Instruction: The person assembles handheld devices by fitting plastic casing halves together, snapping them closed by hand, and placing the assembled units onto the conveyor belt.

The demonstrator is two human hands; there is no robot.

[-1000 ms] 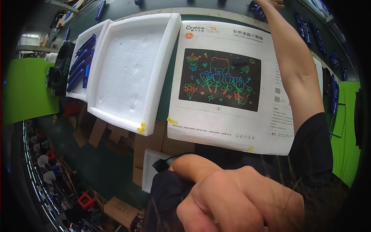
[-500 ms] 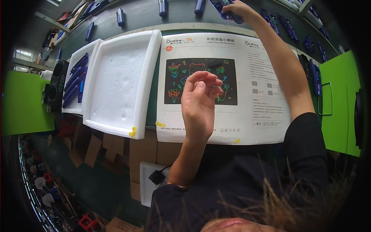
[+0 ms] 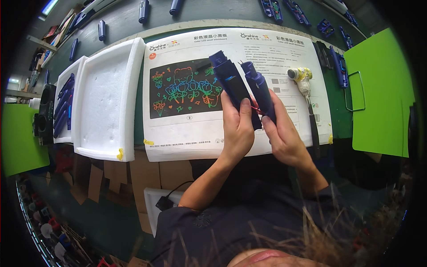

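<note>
Over the printed sheet [image 3: 187, 133], my two hands hold a dark blue plastic casing in two long pieces. My left hand [image 3: 239, 131] grips the wider left piece [image 3: 231, 80], thumb on its inner side. Fingers of my right hand [image 3: 287, 138] wrap round the narrower right piece [image 3: 261, 91]. Thin red wires show between the pieces near my thumbs, and short leads stick up from the right piece's top. The pieces are apart at the top and close together lower down. Their inner parts are mostly hidden.
Right of my hands lies a mallet [image 3: 304, 82] with a tape-wrapped head and dark handle. White foam trays [image 3: 104, 93] stand at left, one with several blue casings [image 3: 64, 104]. More casings [image 3: 143, 11] lie along the far bench. Green boards [image 3: 380, 93] flank both sides.
My right hand has come back from the far bench with the blue casing. My left hand, empty before, now grips one piece, and the pieces are parted. The view has shifted right.
</note>
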